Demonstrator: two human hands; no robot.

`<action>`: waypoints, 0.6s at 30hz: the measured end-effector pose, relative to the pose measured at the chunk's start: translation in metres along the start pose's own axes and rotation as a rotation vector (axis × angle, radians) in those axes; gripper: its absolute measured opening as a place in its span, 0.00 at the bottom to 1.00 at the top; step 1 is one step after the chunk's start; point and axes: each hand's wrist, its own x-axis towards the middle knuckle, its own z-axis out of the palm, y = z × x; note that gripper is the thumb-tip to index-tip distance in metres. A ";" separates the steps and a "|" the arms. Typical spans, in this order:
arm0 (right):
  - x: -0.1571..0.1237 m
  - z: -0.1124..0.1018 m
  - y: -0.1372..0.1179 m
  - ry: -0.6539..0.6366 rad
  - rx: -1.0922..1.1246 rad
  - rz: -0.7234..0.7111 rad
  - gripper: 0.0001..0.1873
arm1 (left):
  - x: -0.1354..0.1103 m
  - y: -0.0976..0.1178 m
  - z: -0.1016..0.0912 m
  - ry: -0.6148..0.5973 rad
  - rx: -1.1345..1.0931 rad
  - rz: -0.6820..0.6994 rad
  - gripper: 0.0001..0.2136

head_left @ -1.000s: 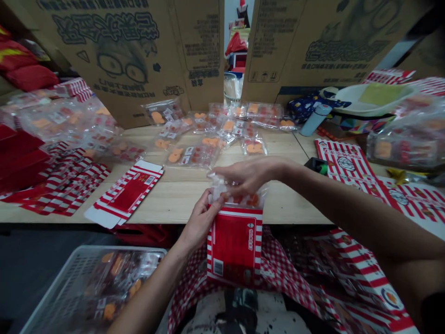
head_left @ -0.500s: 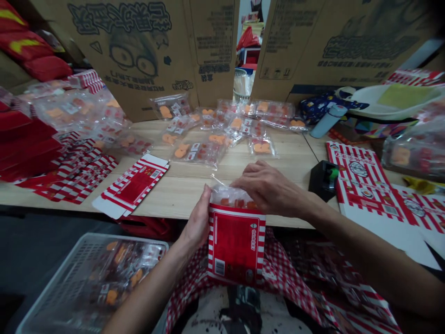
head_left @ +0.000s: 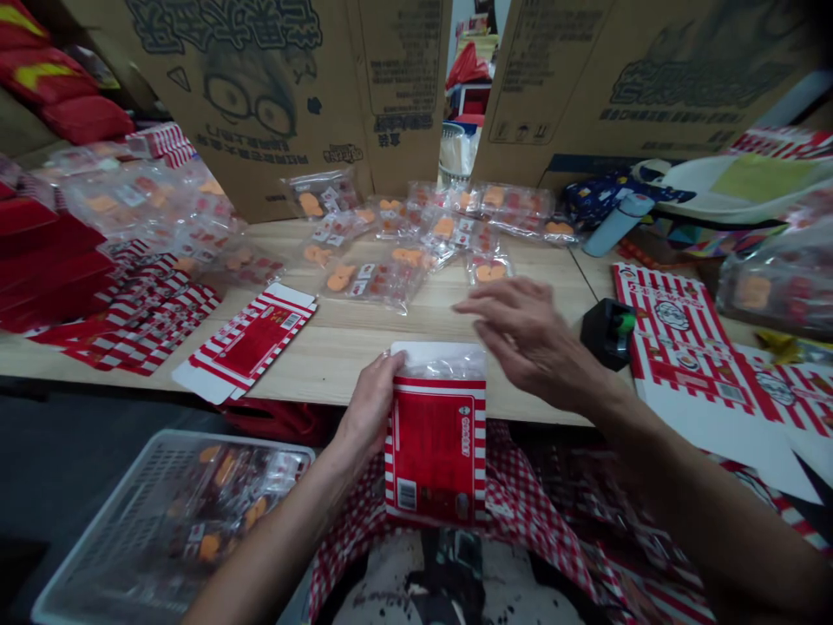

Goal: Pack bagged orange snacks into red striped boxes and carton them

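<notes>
**Striped carton held upright in the left hand, right hand spread and free**

Head view only. Red-and-white striped carton [head_left: 436, 451] standing upright between the hands, its top level with the near edge of the bench [head_left: 344, 369] and its lower end over a red-and-white checked cloth [head_left: 537, 512]. Clear plastic bag [head_left: 441, 363] poking out of the carton's open top, with red and orange pieces faintly visible through it. Left hand [head_left: 370, 408] closed around the carton's upper left edge. Right hand [head_left: 534, 343] open with fingers spread, just beside the carton and touching nothing.

Ahead of the hands, sealed snack packs [head_left: 374, 282] scattered across the bench. Left of the left hand, a flattened striped carton [head_left: 251, 343] and a stack of similar flat cartons [head_left: 143, 317]. Below the left hand, a white plastic basket [head_left: 175, 521] filled with packs. Right of the right hand, a small black holder [head_left: 608, 334] and large printed carton sheets [head_left: 673, 334]. Beyond the bench, upright corrugated cardboard panels [head_left: 260, 100].
</notes>
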 end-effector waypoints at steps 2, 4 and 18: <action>-0.021 -0.001 -0.003 0.087 -0.036 0.058 0.16 | 0.000 0.002 -0.004 0.051 -0.035 -0.023 0.14; -0.041 0.006 -0.006 -0.036 -0.040 0.089 0.19 | -0.003 0.004 -0.005 0.046 -0.041 -0.025 0.13; -0.040 0.016 -0.009 -0.522 0.075 0.287 0.07 | -0.007 0.009 0.007 -0.059 0.001 -0.103 0.14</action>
